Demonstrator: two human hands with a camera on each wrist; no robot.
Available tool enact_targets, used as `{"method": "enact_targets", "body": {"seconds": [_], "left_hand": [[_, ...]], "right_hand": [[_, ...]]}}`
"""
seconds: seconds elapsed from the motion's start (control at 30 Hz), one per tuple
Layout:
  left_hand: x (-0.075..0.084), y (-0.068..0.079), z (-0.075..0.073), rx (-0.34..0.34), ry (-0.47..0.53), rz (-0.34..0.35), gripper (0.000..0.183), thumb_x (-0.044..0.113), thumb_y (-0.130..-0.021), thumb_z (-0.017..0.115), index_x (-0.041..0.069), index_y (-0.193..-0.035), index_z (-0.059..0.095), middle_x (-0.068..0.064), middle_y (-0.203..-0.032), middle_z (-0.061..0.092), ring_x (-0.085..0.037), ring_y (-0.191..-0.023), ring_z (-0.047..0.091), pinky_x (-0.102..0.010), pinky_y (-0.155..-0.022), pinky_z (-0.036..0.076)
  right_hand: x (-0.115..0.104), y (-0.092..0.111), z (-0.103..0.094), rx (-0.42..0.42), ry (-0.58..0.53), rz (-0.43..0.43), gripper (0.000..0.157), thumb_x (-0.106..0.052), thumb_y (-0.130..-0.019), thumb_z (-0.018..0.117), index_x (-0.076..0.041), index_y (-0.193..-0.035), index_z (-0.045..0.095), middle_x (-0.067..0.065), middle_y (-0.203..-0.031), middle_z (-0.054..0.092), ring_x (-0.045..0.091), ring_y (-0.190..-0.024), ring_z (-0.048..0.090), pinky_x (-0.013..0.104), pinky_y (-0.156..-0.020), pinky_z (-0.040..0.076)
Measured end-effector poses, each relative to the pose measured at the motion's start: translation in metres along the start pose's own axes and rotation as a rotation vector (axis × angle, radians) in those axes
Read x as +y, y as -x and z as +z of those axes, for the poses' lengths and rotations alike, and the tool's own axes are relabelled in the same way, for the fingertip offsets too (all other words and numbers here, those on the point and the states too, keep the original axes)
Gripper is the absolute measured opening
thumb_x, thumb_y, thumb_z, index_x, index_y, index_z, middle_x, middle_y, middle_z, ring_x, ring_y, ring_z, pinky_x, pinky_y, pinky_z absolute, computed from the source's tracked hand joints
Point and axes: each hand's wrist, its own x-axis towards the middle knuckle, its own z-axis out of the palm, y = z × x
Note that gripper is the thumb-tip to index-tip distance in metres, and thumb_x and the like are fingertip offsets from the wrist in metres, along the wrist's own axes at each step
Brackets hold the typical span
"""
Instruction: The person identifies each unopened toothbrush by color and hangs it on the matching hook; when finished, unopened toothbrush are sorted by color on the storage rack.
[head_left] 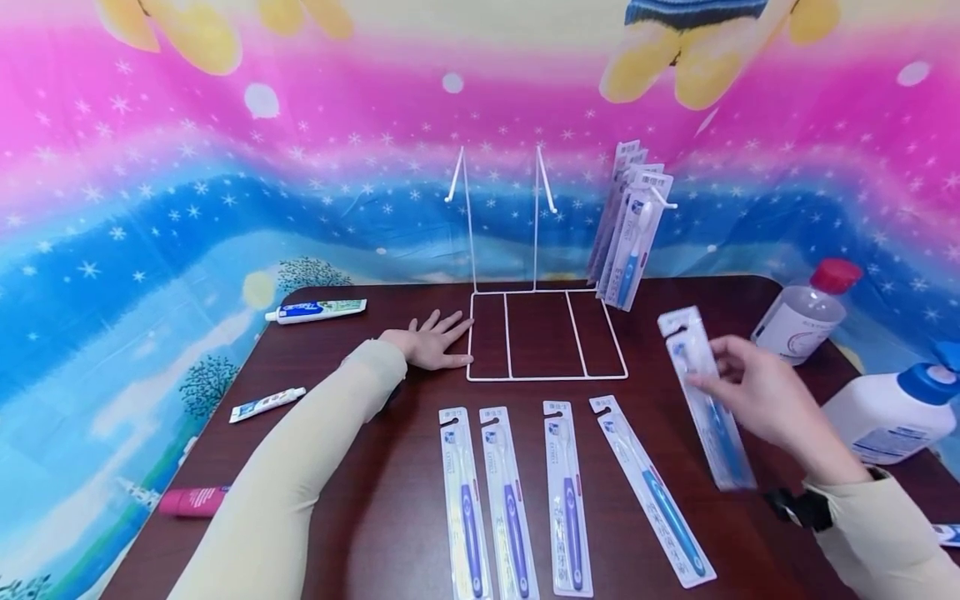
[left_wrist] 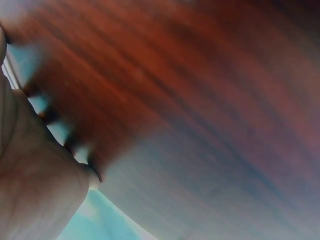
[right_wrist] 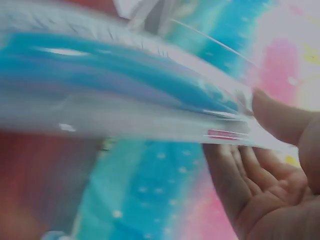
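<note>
A blue toothbrush in a clear blister pack [head_left: 708, 400] is pinched between the thumb and fingers of my right hand [head_left: 757, 392]. In the right wrist view its blue handle [right_wrist: 115, 70] crosses the picture, tilted. My left hand [head_left: 431, 340] lies flat with spread fingers on the table, its fingertips at the left edge of the white wire rack [head_left: 547, 379]. Several packaged toothbrushes [head_left: 637, 242] hang from the rack's right hook. Its left hook [head_left: 456, 177] and middle hook [head_left: 547, 179] are bare. The left wrist view shows mostly blurred tabletop [left_wrist: 175, 100].
In front of the rack lie a blue packaged toothbrush [head_left: 660, 500] and three purple ones, such as the leftmost pack [head_left: 465, 508]. Toothpaste tubes [head_left: 318, 310] and a pink tube [head_left: 193, 502] line the left side. A red-capped bottle [head_left: 806, 317] and a white pump bottle [head_left: 888, 417] stand at right.
</note>
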Motion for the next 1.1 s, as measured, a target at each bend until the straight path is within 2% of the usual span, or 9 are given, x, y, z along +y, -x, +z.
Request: {"method": "enact_targets", "body": {"seconds": [0.13,0.3,0.43,0.57,0.73,0.9,1.1], "left_hand": [[0.001,0.003,-0.002,-0.001,0.020,0.007,0.085,0.076,-0.080,0.028,0.035,-0.147,-0.005,0.003,-0.153,-0.010,-0.032,-0.137,-0.011,-0.062,-0.102,-0.001],[-0.004,-0.002,0.004,0.001,0.038,0.004,0.088,0.080,-0.077,0.029,0.037,-0.146,-0.006,0.004,-0.153,-0.011,-0.032,-0.136,-0.013,-0.062,-0.101,-0.001],[-0.008,-0.007,0.006,0.003,0.023,-0.011,0.090,0.083,-0.073,0.026,0.041,-0.145,-0.008,0.009,-0.152,-0.013,-0.028,-0.137,-0.014,-0.060,-0.103,-0.001],[-0.005,-0.004,0.002,0.003,0.014,-0.006,0.086,0.079,-0.078,0.028,0.039,-0.145,-0.007,0.008,-0.152,-0.013,-0.029,-0.137,-0.013,-0.059,-0.103,0.001],[0.003,0.003,-0.003,0.008,-0.002,0.014,0.083,0.073,-0.083,0.029,0.033,-0.148,-0.005,0.002,-0.153,-0.010,-0.033,-0.137,-0.010,-0.062,-0.102,0.002],[0.003,0.002,-0.002,0.013,-0.020,0.007,0.084,0.074,-0.083,0.028,0.032,-0.147,-0.006,0.002,-0.153,-0.010,-0.033,-0.137,-0.011,-0.062,-0.102,0.002],[0.005,0.005,-0.004,0.009,-0.010,0.004,0.083,0.073,-0.083,0.030,0.034,-0.147,-0.005,0.003,-0.153,-0.010,-0.033,-0.137,-0.010,-0.061,-0.103,0.004]], "right_hand": [[-0.021,-0.017,-0.019,0.150,-0.059,-0.012,0.042,-0.041,-0.082,0.067,-0.007,-0.105,0.059,0.014,-0.090,0.065,0.025,-0.073,0.061,0.024,-0.051,0.046],[-0.044,-0.043,-0.033,0.213,-0.114,-0.039,0.045,-0.042,-0.081,0.066,-0.008,-0.111,0.060,0.014,-0.098,0.065,0.026,-0.083,0.063,0.015,-0.056,0.044],[-0.056,-0.060,-0.038,0.223,-0.127,-0.049,0.046,-0.043,-0.081,0.066,-0.009,-0.112,0.060,0.012,-0.100,0.067,0.023,-0.084,0.064,0.017,-0.060,0.043],[-0.061,-0.072,-0.040,0.215,-0.138,-0.040,0.048,-0.045,-0.082,0.064,-0.010,-0.115,0.058,0.010,-0.103,0.067,0.021,-0.085,0.064,0.021,-0.062,0.044],[-0.059,-0.081,-0.039,0.200,-0.167,-0.012,0.050,-0.045,-0.082,0.063,-0.011,-0.118,0.057,0.010,-0.107,0.066,0.018,-0.086,0.062,0.024,-0.063,0.044],[-0.056,-0.089,-0.036,0.204,-0.175,-0.007,0.050,-0.045,-0.082,0.063,-0.010,-0.117,0.056,0.010,-0.105,0.066,0.015,-0.083,0.061,0.025,-0.064,0.042],[-0.054,-0.102,-0.029,0.168,-0.187,0.009,0.055,-0.047,-0.083,0.061,-0.008,-0.122,0.054,0.012,-0.110,0.064,0.021,-0.090,0.060,0.027,-0.066,0.044]]}}
